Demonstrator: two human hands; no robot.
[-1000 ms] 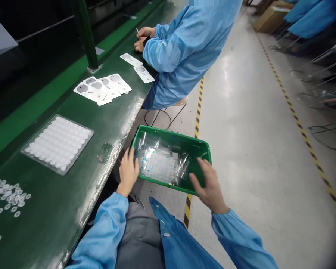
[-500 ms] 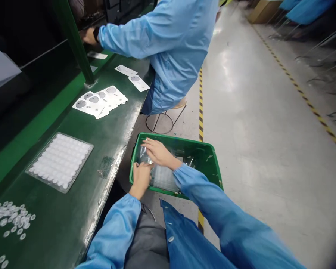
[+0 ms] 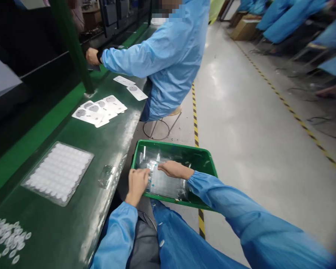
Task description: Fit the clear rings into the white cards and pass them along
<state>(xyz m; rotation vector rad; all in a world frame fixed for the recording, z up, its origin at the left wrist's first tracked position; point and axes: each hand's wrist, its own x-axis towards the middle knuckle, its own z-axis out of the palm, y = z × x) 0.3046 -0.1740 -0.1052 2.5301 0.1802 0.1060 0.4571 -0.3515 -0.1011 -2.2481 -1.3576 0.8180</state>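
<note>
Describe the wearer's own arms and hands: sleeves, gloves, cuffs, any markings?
Both arms are in long, loose, light blue smock sleeves, gathered at the wrist into snug cuffs. The left hand and right hand are bare: no gloves, and no rings or watch visible. No print or markings show on the sleeves. The smock front has small round snap buttons, open over grey clothing.

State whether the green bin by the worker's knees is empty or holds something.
Not empty. The green bin holds clear plastic trays; the left hand and right hand rest on them.
</note>
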